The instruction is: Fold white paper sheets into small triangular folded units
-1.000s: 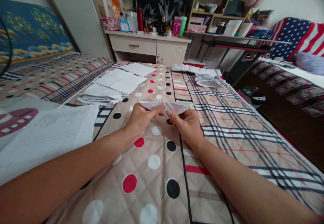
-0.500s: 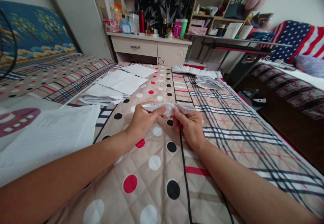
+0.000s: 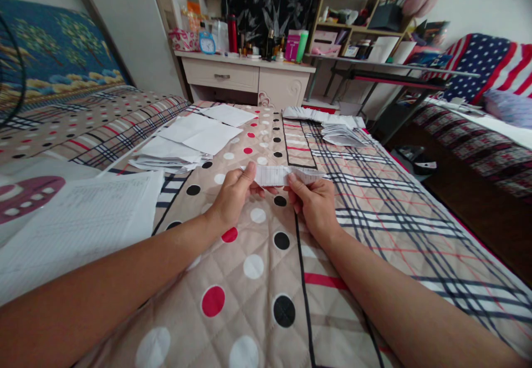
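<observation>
Between my hands, above the quilted bedspread [image 3: 257, 240], is a narrow folded strip of lined paper [image 3: 270, 176]. My left hand [image 3: 236, 190] grips its left end, thumb raised along the near face and fingers beneath. My right hand [image 3: 313, 196] pinches the strip right of its middle, with the thumb on top. The strip's right end sticks out past that thumb. Farther off on the left lie loose white sheets [image 3: 203, 132]. Beyond my right hand rest a bundle of folded papers [image 3: 341, 134] and a long folded paper strip [image 3: 320, 116].
A stack of lined, written sheets [image 3: 95, 213] lies at my left, beside a clear plastic bag with a pink print [image 3: 31, 196]. At the bed's far end stands a white dresser [image 3: 224, 74] holding a blue clock [image 3: 206, 42] and a red flask [image 3: 232, 34].
My left hand has slid left along the strip and its thumb has lifted upward. More of the lined face now shows between my hands. The right hand has barely moved.
</observation>
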Available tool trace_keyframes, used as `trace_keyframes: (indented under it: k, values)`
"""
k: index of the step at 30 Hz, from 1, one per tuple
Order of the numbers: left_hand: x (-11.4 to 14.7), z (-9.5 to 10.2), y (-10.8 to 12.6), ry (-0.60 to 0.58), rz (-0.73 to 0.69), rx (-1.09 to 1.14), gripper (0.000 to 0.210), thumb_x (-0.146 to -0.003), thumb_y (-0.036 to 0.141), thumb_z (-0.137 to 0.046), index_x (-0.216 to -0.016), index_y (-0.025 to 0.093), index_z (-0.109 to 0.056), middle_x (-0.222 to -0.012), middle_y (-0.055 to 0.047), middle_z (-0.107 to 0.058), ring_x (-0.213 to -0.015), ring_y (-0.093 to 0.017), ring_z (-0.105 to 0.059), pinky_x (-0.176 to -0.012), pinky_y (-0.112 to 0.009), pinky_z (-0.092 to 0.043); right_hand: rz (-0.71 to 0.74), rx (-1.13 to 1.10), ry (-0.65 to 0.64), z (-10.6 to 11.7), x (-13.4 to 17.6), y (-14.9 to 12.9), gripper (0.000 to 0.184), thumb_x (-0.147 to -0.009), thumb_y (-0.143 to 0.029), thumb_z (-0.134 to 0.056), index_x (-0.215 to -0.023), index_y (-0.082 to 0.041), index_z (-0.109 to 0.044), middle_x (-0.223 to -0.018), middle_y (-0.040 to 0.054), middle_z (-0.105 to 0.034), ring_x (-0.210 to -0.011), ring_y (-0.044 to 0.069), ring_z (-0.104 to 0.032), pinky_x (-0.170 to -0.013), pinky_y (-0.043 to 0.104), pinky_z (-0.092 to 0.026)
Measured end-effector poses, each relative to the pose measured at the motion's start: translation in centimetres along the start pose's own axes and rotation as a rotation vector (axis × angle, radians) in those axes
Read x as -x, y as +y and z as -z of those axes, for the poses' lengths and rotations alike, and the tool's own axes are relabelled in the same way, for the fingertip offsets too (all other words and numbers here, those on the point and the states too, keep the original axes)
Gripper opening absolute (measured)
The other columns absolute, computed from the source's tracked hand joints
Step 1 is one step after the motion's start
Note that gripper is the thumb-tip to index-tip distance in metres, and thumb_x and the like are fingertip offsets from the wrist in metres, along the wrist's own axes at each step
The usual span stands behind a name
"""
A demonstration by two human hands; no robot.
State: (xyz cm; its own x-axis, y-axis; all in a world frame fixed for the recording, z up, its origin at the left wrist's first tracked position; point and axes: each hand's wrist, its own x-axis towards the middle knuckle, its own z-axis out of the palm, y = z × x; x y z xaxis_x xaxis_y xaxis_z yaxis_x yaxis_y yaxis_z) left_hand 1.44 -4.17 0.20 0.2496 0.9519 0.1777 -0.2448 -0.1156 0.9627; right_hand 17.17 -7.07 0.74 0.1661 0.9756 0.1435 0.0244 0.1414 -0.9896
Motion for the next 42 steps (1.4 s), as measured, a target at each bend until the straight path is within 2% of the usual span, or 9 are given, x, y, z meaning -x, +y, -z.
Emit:
trace_keyframes:
  k: [8,12,17,20,23,26,31,36,42]
  values:
    - [-0.2,0.6,-0.1,0.068,0.004,-0.171,0.056,-0.088,0.06,-0.05,-0.07,0.012,-0.071,-0.066,-0.011,-0.072,-0.054,-0.014,-0.062,-0.053,-0.024,-0.047,-0.003,0.002,0.018,0.0,-0.1,0.2,0.04,-0.078,-0.05,-0.068,-0.057,-0.016,-0.063,-0.042,-0.0031,-0.05,-0.033,0.006,-0.037,-0.032,0.021,-0.023]
    - [-0.3,0.5,-0.1,0.006,0.034,-0.121,0.052,-0.088,0.058,-0.051,-0.074,0.012,-0.072,-0.067,-0.01,-0.073,-0.055,-0.014,-0.063,-0.052,-0.022,-0.046,-0.017,-0.014,0.023,0.0,-0.1,0.2,0.044,-0.081,-0.053,-0.064,-0.056,-0.016,-0.062,-0.04,-0.0033,-0.048,-0.031,0.006,-0.034,-0.031,0.021,-0.021]
    - [0.0,-0.2,0.1,-0.113,0.017,-0.235,0.029,-0.073,0.042,-0.075,-0.068,0.014,-0.067,-0.061,-0.003,-0.068,-0.049,-0.011,-0.057,-0.048,-0.02,-0.045,0.033,0.065,-0.04,-0.2,0.0,0.0,0.049,-0.082,-0.05,-0.064,-0.047,-0.017,-0.055,-0.037,-0.0033,-0.045,-0.032,0.006,-0.034,-0.034,0.021,-0.024]
    - [0.3,-0.5,0.4,-0.123,-0.05,-0.33,0.029,-0.078,0.037,-0.069,-0.06,0.016,-0.062,-0.053,0.0,-0.061,-0.046,-0.009,-0.053,-0.046,-0.019,-0.043,0.055,0.087,-0.106,-0.4,0.1,0.0,0.051,-0.083,-0.049,-0.064,-0.045,-0.017,-0.052,-0.037,-0.0032,-0.045,-0.034,0.006,-0.036,-0.036,0.021,-0.024]
    - [0.4,-0.3,0.6,-0.095,-0.024,-0.385,0.037,-0.083,0.037,-0.062,-0.053,0.015,-0.058,-0.047,0.001,-0.056,-0.042,-0.007,-0.048,-0.041,-0.019,-0.037,0.066,0.09,-0.088,-0.4,0.1,0.1,0.048,-0.082,-0.05,-0.065,-0.049,-0.016,-0.055,-0.04,-0.0038,-0.046,-0.036,0.005,-0.035,-0.037,0.021,-0.024]
    - [0.4,0.1,0.8,-0.078,0.012,-0.381,0.042,-0.084,0.038,-0.06,-0.05,0.015,-0.056,-0.043,0.002,-0.052,-0.037,-0.006,-0.043,-0.038,-0.019,-0.033,0.096,0.089,-0.037,-0.2,0.1,0.1,0.045,-0.081,-0.049,-0.067,-0.052,-0.016,-0.057,-0.041,-0.0046,-0.045,-0.038,0.005,-0.034,-0.038,0.021,-0.025]
    - [0.3,-0.2,0.9,-0.066,-0.013,-0.314,0.032,-0.083,0.032,-0.061,-0.057,0.014,-0.058,-0.042,0.004,-0.052,-0.034,-0.005,-0.041,-0.037,-0.017,-0.033,0.098,0.06,0.024,-0.1,0.0,-0.1,0.045,-0.077,-0.049,-0.07,-0.051,-0.018,-0.052,-0.041,-0.0053,-0.043,-0.039,0.006,-0.032,-0.039,0.022,-0.024]
    - [0.5,-0.9,1.2,-0.076,-0.055,-0.309,0.04,-0.08,0.034,-0.064,-0.047,0.015,-0.053,-0.04,0.003,-0.05,-0.034,-0.005,-0.041,-0.037,-0.017,-0.033,0.048,-0.019,-0.103,-0.7,0.4,-0.3,0.042,-0.067,-0.049,-0.078,-0.054,-0.019,-0.052,-0.04,-0.0068,-0.039,-0.04,0.007,-0.032,-0.04,0.023,-0.024]
    - [0.5,-0.7,1.2,-0.053,-0.068,-0.273,0.035,-0.079,0.032,-0.065,-0.051,0.015,-0.054,-0.039,0.005,-0.048,-0.035,-0.005,-0.04,-0.037,-0.017,-0.031,0.017,-0.136,-0.12,-0.5,0.3,0.1,0.043,-0.078,-0.047,-0.07,-0.053,-0.016,-0.054,-0.041,-0.0067,-0.038,-0.039,0.004,-0.027,-0.039,0.022,-0.02]
